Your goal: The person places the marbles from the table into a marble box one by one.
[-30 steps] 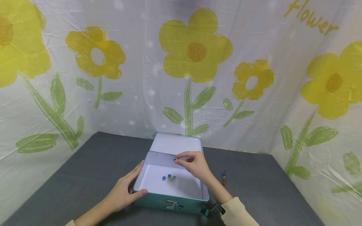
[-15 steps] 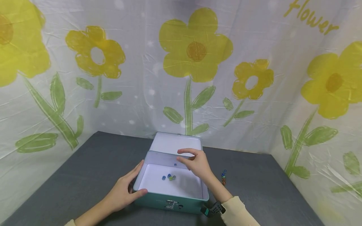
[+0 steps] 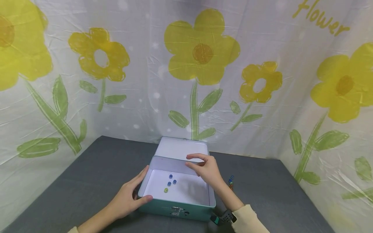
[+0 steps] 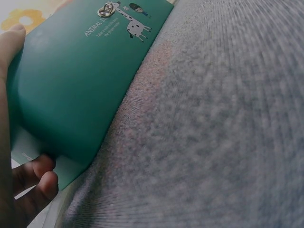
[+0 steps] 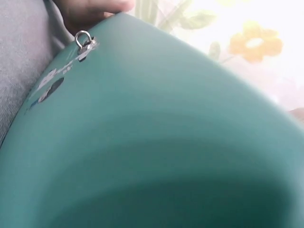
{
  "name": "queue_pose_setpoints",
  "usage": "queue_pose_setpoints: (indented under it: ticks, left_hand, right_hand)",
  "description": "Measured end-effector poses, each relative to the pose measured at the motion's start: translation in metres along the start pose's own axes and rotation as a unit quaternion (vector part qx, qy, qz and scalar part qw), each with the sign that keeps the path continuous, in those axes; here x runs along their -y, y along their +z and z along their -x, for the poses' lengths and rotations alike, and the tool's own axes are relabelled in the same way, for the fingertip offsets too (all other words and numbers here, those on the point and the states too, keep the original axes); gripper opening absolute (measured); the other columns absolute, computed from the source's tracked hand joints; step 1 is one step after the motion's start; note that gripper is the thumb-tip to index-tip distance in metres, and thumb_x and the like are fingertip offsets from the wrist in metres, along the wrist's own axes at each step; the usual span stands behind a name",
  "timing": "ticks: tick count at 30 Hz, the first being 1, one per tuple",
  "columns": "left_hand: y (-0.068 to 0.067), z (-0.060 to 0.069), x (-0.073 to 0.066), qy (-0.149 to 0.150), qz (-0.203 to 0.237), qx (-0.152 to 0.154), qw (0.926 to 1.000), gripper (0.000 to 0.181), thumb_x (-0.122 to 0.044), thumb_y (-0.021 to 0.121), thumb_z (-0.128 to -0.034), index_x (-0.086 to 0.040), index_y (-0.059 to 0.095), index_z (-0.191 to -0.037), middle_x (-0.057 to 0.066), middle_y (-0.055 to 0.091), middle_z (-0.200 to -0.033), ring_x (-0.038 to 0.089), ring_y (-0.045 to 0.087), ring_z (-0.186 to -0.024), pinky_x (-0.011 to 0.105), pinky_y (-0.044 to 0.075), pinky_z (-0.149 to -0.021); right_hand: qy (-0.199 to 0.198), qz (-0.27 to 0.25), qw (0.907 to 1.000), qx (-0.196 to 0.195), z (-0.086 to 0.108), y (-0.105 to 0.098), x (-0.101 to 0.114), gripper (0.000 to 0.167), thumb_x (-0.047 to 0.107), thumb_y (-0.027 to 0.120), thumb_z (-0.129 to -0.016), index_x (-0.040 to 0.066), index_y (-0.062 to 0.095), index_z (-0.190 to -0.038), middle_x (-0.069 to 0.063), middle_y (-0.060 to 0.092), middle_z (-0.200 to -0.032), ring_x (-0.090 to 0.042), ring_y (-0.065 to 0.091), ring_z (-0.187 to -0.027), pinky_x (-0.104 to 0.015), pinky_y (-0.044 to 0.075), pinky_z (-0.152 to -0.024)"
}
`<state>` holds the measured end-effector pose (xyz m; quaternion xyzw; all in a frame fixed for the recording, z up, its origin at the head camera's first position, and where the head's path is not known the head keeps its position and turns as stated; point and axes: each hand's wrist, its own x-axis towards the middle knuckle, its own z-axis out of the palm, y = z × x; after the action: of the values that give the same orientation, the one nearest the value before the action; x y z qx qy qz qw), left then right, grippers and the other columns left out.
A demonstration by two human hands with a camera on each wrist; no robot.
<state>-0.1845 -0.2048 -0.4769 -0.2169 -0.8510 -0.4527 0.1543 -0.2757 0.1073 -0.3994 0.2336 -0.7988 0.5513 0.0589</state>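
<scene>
A green tin box (image 3: 175,212) with a white inside stands with its lid (image 3: 182,147) tipped back. On its floor lie several small beads, among them a blue bead (image 3: 170,176) and a yellow-green bead (image 3: 165,190) nearer the front. My left hand (image 3: 128,197) grips the box's left side, thumb over the front left corner; curled fingers (image 4: 35,175) touch the wall in the left wrist view. Over the box's right back part hovers my right hand (image 3: 207,168), thumb and forefinger apart with nothing visible between them. The right wrist view shows mostly the green wall (image 5: 166,109).
Right of the box, small blue and reddish beads (image 3: 231,181) lie in a line on the dark grey table (image 3: 256,194), partly behind my right forearm. A curtain (image 3: 145,106) with yellow flowers hangs behind the table.
The blue bead left my right thumb and forefinger and dropped into the box. Beads inside have shifted, the yellow-green one toward the front left. My right hand moved slightly right; the left stayed.
</scene>
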Motion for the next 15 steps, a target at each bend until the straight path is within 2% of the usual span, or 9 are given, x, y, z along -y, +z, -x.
queue_pose_setpoints:
  ticks: [4,9,12,14,15]
  left_hand:
    - [0.0,0.0,-0.002,-0.001,0.006,0.001,1.0,0.095,-0.027,0.086,-0.0881,-0.012,0.034,-0.167,0.022,0.04,-0.167,-0.001,0.041,-0.062,0.022,0.042,-0.052]
    - [0.0,0.0,-0.002,0.002,0.003,0.0,1.0,0.095,-0.027,0.085,-0.0885,-0.012,0.034,-0.167,0.022,0.039,-0.167,-0.001,0.041,-0.061,0.022,0.042,-0.052]
    - [0.0,0.0,-0.001,0.003,0.002,-0.002,1.0,0.095,-0.027,0.085,-0.0884,-0.011,0.034,-0.167,0.022,0.039,-0.167,-0.001,0.041,-0.061,0.022,0.042,-0.052]
    - [0.001,0.0,-0.001,0.003,0.003,-0.002,1.0,0.095,-0.027,0.085,-0.0885,-0.011,0.034,-0.167,0.022,0.04,-0.166,-0.001,0.041,-0.061,0.022,0.042,-0.052]
    - [0.001,0.0,-0.001,0.003,0.005,-0.002,1.0,0.095,-0.027,0.085,-0.0885,-0.01,0.034,-0.167,0.023,0.04,-0.166,-0.001,0.041,-0.061,0.022,0.042,-0.051]
  right_hand:
    - [0.004,-0.001,1.0,-0.007,0.004,-0.011,-0.003,0.023,0.017,0.084,-0.093,0.014,0.082,-0.116,-0.009,0.077,-0.094,-0.009,0.043,-0.044,-0.023,0.033,-0.046]
    - [0.012,0.004,0.9997,-0.022,0.011,-0.025,-0.011,0.023,0.014,0.084,-0.093,0.011,0.082,-0.116,-0.023,0.072,-0.08,-0.007,0.04,-0.043,-0.022,0.033,-0.045]
    - [0.016,0.012,0.9993,-0.032,0.015,-0.033,-0.017,0.024,0.013,0.084,-0.093,0.008,0.081,-0.116,-0.03,0.071,-0.082,-0.007,0.039,-0.043,-0.022,0.032,-0.045]
    - [0.019,0.018,0.9989,-0.038,0.017,-0.039,-0.021,0.025,0.013,0.084,-0.092,0.005,0.08,-0.116,-0.028,0.071,-0.084,-0.007,0.039,-0.044,-0.022,0.033,-0.046]
    - [0.023,0.022,0.9987,-0.041,0.018,-0.042,-0.022,0.026,0.013,0.084,-0.092,0.005,0.08,-0.116,-0.025,0.071,-0.08,-0.007,0.039,-0.044,-0.022,0.033,-0.046]
